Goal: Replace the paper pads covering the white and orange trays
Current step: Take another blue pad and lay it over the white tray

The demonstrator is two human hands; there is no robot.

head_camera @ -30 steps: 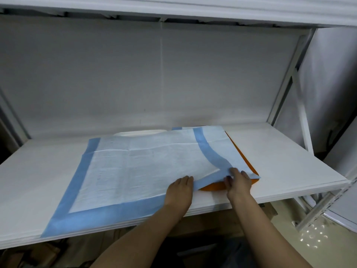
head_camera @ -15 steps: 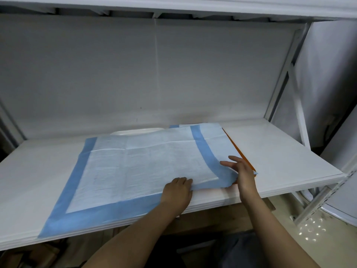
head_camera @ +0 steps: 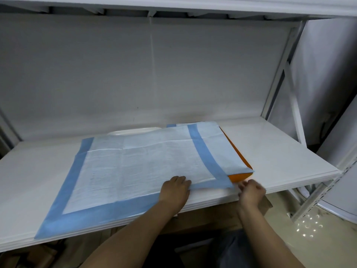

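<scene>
- Right hand (head_camera: 250, 191) drawn back toward the front edge of the shelf (head_camera: 274, 151) since half a second ago, when it lay up on the pad's right border; now just off the near right corner of the top paper pad (head_camera: 146, 159), fingers curled. Seems to pinch that corner, but contact too small to confirm.
- Left hand (head_camera: 174, 189) unchanged over the last second: resting palm-down on the pad's near edge, fingers tucked just under the lifted blue border, pinning the sheet in place.
- More of the orange tray (head_camera: 239, 176) exposed at its near right corner than half a second ago, when only its thin right rim showed; a similar orange wedge was visible a second ago, so the corner has been covered and uncovered again.
- Second pad (head_camera: 212, 136) spread over the orange tray beneath the top one, its right edge running along the tray's rim.
- White tray (head_camera: 133, 130) almost fully hidden under the top pad; only its far rim peeking out behind.
- Judged stage: adjusting or peeling the overlapping pads at the front right corner, not yet clearly lifted off either tray.
- Likely next need: firm hold on one sheet only, since the two layers overlap here and could come away together.
</scene>
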